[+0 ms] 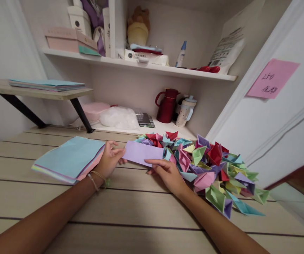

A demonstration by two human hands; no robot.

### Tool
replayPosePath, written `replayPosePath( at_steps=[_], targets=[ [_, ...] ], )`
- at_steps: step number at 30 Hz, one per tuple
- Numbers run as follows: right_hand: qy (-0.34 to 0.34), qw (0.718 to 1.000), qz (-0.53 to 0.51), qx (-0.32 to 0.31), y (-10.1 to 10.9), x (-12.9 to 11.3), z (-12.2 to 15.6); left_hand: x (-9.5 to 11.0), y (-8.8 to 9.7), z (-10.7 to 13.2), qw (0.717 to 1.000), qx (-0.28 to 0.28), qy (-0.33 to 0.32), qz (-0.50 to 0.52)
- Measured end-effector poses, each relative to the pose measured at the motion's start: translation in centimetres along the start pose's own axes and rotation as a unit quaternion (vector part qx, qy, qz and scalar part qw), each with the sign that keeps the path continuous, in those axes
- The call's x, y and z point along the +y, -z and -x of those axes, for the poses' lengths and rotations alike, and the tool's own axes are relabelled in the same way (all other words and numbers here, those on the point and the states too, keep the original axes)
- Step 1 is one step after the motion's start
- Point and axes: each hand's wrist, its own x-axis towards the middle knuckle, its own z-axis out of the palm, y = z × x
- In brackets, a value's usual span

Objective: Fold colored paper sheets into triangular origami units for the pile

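Note:
A lilac sheet of paper (143, 152), folded into a long rectangle, lies flat on the wooden table (131, 208). My left hand (109, 160) pinches its left end. My right hand (168, 173) presses fingers on its near edge. To the left lies a stack of coloured paper (70, 158) with a light blue sheet on top. On the right a heap of several folded paper boats (210, 165) in many colours spreads across the table, touching the lilac sheet's right end.
Behind the table, a lower shelf holds a red jug (167, 104), a white cup (185, 111), a plastic bag (119, 117) and a pink box (96, 110). A raised wooden shelf (35, 91) with papers stands left. A pink note (273, 78) sticks on the white door at right.

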Motion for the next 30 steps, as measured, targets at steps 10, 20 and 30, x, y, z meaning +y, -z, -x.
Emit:
replayPosePath(
  at_steps=[10, 20, 30],
  targets=[
    [0.024, 0.992, 0.055, -0.112, -0.2, -0.1, 0.4, 2.0, -1.3, 1.8, 0.971, -0.198, 0.017, -0.132],
    [0.046, 0.997, 0.042, -0.036, -0.2, -0.3, 0.0, 2.6, -1.1, 1.8, 0.941, -0.221, -0.028, -0.255],
    [-0.037, 0.988, -0.147, 0.036, -0.2, 1.3, -0.8, 1.3, -1.4, 1.6, 0.983, -0.129, 0.021, -0.127]
  ],
)
